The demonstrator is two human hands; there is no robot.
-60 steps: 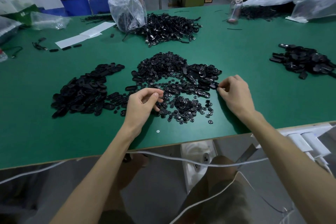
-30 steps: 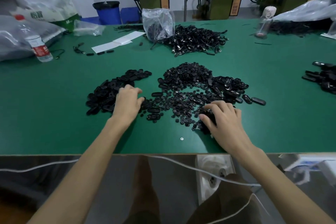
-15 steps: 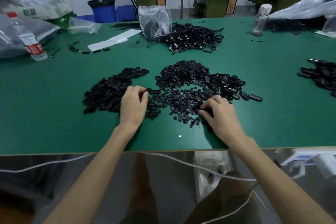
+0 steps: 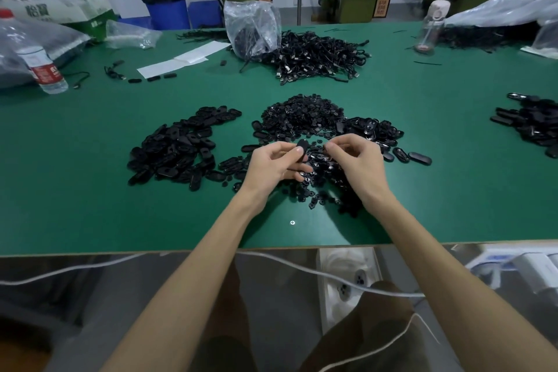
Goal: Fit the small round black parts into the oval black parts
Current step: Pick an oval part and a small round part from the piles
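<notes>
- The step in hand looks like mating one round part to the oval part (image 4: 302,148), which is raised off the surface (image 4: 90,190) between the two hands, just above the scattered parts.
- The left hand (image 4: 273,164) pinches the oval part by its lower end between thumb and fingers, with the upper end pointing to 12 o'clock and free.
- The right hand (image 4: 354,160) sits just beside it at 3 o'clock, not touching. Its fingers are curled and its thumb and forefinger tips are drawn together. Anything between them is too small to see, so it cannot be told whether they hold a round part.
- To do it well, the left hand should probably turn the oval's open face toward the right hand and keep its fingers off the seat.
- The round part likely needs to go in flat and square, then be pressed by a thumb until it sits flush. Going in tilted risks jamming or dropping it.
- Both wrists are lifted clear of the surface, forearms converging from 6 o'clock.
- The heap of round parts (image 4: 302,118) lies at 12 o'clock of the hands and spreads beneath them, a pile of ovals (image 4: 178,148) lies at 9 o'clock, and more ovals (image 4: 371,130) at 2 o'clock.
</notes>
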